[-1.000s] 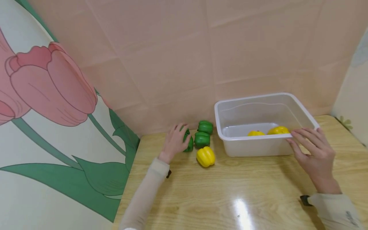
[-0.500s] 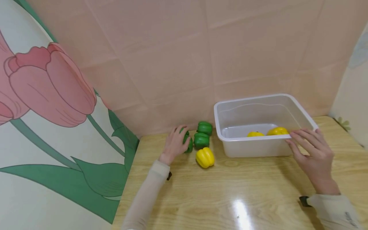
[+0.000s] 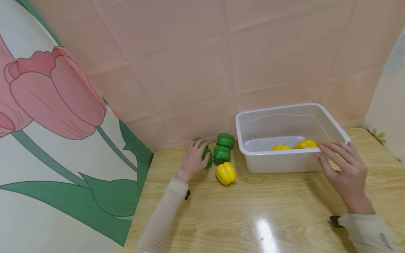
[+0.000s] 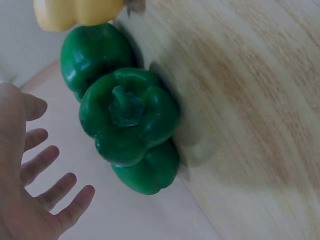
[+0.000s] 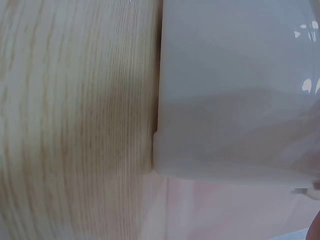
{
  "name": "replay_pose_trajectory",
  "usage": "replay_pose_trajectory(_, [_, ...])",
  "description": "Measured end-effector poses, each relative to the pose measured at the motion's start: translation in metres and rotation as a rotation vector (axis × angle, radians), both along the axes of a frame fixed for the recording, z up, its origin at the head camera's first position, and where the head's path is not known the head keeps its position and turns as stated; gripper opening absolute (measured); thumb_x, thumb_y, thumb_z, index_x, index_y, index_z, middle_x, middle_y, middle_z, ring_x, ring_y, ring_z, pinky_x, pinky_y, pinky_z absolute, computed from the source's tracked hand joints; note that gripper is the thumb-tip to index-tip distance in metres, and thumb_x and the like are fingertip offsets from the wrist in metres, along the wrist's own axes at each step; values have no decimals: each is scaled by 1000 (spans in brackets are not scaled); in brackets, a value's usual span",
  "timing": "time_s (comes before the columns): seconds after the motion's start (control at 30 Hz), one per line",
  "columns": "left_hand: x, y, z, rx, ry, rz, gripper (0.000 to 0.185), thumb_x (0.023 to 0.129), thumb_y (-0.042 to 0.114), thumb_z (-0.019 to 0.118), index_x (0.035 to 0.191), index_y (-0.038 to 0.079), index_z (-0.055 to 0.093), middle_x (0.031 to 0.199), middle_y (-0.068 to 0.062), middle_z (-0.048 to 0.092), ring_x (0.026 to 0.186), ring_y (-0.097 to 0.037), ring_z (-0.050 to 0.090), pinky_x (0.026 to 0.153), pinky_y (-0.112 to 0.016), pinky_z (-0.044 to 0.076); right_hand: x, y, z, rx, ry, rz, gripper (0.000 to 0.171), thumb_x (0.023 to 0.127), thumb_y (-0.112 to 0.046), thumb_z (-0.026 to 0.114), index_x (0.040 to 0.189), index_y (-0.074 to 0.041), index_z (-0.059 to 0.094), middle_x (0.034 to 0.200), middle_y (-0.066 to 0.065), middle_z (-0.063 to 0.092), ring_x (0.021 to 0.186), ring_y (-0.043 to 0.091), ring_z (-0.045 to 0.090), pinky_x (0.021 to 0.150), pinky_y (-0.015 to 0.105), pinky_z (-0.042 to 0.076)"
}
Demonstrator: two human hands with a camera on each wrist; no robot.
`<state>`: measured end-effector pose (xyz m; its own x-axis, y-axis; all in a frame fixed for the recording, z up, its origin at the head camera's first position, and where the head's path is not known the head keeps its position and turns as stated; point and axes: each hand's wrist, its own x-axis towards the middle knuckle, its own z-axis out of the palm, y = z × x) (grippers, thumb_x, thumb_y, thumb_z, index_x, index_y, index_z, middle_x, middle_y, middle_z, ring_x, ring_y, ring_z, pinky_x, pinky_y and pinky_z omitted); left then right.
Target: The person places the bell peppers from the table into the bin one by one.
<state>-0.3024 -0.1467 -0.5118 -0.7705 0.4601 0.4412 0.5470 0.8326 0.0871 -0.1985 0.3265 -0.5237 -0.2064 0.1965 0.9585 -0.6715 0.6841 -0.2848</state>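
On the left part of the wood-grain table (image 3: 253, 203), the person's left hand (image 3: 193, 158) hovers beside a cluster of green peppers (image 3: 222, 155), its fingers spread and loosely bent, holding nothing. From the left wrist, a gap shows between the fingertips and the peppers. One green pepper turns its stem (image 4: 126, 106) to that camera, with two more close around it. More green shows past the fingers in the head view, but how many peppers the hand covers I cannot tell.

Just in front of the cluster, on the hand's right, a yellow pepper (image 3: 226, 173) lies on its side. Farther right stands a white tub (image 3: 281, 163) with two more yellow peppers (image 3: 306, 144) inside, partly hidden by the near wall. At its near right corner the right hand (image 3: 348, 168) pinches the rim, fingers over the edge and thumb below it, outside.

Pink cloth (image 3: 177, 70) hangs behind the table; a painted tulip (image 3: 60, 95) fills the left wall. Both sleeves (image 3: 166, 214) are light beige.
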Motion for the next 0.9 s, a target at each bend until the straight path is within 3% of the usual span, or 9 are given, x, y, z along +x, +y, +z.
replay_pose_trajectory(0.6, [-1, 5, -13, -20, -58, 25, 45, 102, 28, 73, 142, 8, 66, 148, -11, 61, 134, -37, 57, 92, -55, 62, 0, 0, -1, 6, 3, -12, 34, 92, -34, 86, 98, -1, 85, 103, 20, 81, 110, 33, 76, 116, 54, 48])
replay_pose_trajectory(0.9, [-3, 5, -22, -50, -61, 34, 47, 101, 30, 73, 142, 8, 67, 149, -11, 61, 135, -38, 56, 103, -55, 57, 0, 0, -1, 2, -1, -8, 33, 91, -33, 87, 98, -1, 85, 103, 20, 81, 109, 33, 75, 116, 55, 47])
